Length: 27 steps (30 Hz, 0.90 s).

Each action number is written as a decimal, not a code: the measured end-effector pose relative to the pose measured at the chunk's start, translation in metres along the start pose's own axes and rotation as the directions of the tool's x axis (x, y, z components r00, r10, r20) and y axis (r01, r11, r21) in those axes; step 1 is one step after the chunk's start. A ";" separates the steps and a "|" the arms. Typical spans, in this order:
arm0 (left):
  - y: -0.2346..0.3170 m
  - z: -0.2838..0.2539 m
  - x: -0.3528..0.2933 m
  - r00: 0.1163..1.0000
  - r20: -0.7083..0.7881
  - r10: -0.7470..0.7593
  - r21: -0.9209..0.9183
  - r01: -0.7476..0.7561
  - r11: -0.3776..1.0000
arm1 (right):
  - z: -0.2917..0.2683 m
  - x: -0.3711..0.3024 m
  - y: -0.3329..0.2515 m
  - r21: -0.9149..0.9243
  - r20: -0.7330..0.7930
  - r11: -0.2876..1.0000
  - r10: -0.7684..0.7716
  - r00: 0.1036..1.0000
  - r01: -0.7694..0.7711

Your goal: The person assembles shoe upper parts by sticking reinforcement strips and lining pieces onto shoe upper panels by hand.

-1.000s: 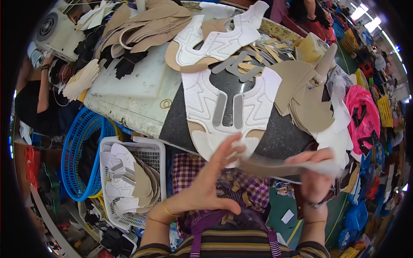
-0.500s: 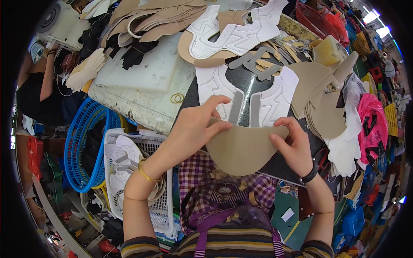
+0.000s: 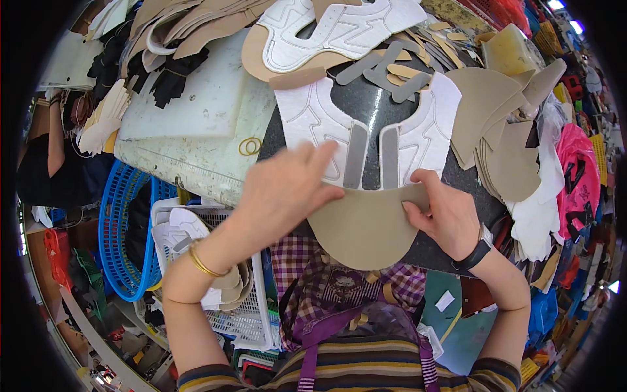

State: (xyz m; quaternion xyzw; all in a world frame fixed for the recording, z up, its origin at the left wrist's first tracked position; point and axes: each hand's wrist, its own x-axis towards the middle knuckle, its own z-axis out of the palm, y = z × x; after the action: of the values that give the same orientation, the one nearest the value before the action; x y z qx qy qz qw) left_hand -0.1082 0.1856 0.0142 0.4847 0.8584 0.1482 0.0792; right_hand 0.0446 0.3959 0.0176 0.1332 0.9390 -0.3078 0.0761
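Note:
A rounded beige shoe-upper piece (image 3: 362, 228) lies across the near edge of the dark work surface, its straight edge against the lower ends of a white stitched shoe upper (image 3: 424, 134). Two grey strips (image 3: 390, 157) line the upper's inner edges. At the beige piece's right corner, my right hand (image 3: 450, 212) grips it, the thumb on top and the index finger by the white part. My left hand (image 3: 284, 179) is blurred over the left side. Its thumb reaches the beige edge, and its index finger is stretched apart over the white upper.
Another white upper (image 3: 339, 36) lies at the back beside grey and tan strips (image 3: 398, 72). Beige pieces (image 3: 503, 157) are stacked on the right, near a pink bag (image 3: 578, 183). At left stand a blue basket (image 3: 124, 228) and a white basket (image 3: 261, 313). Another person's arm (image 3: 55, 140) shows far left.
My left hand has shifted left and its index finger has lifted into a blur. The beige piece now lies flatter. My right hand stays at its right corner. The whole view has shifted slightly.

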 end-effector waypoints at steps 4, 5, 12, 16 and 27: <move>0.022 0.009 -0.020 0.814 -0.121 0.568 0.014 -0.571 0.821 | -0.004 -0.005 -0.008 -0.540 -0.061 0.836 -0.157 0.986 0.100; 0.039 0.022 -0.033 0.846 0.008 0.533 -0.184 -0.523 0.832 | -0.001 -0.009 -0.011 -0.548 -0.028 0.754 -0.450 0.892 0.363; 0.017 0.059 -0.072 0.825 -0.361 0.434 -0.010 -0.469 0.883 | -0.003 -0.028 0.000 -0.362 -0.007 0.744 -0.605 0.796 0.562; 0.009 0.062 -0.121 0.719 -0.537 0.441 0.056 -0.491 0.870 | -0.003 -0.023 -0.018 -0.265 -0.109 0.756 -0.640 0.761 0.599; -0.051 0.103 -0.327 0.812 -0.464 -0.355 0.109 0.449 0.887 | 0.014 -0.014 -0.034 -0.171 0.006 0.679 -0.724 0.690 0.714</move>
State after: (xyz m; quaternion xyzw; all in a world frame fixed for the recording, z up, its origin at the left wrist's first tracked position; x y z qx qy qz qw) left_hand 0.0486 -0.1010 -0.1023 0.2518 0.9482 0.1384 -0.1352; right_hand 0.0486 0.3585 0.0279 -0.2432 0.9391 -0.2324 -0.0697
